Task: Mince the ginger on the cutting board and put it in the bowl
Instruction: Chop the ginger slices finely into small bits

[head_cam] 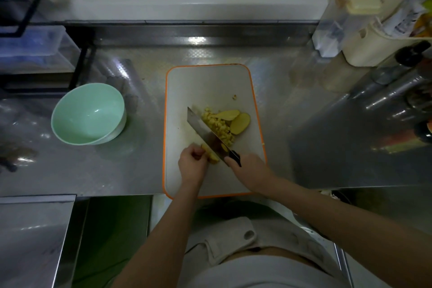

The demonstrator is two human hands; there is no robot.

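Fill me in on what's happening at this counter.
A person is chopping ginger on the orange-rimmed cutting board. The right hand grips the cleaver by its handle, and the left hand holds a ginger piece against the blade. A pile of chopped ginger and two uncut slices lie beyond the blade. The green bowl, left of the board, has no ginger in it yet.

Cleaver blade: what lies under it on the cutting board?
Beside the cleaver, a ginger chunk pinched by the left hand and a chopped ginger pile show. Whatever lies directly beneath its blade is covered.
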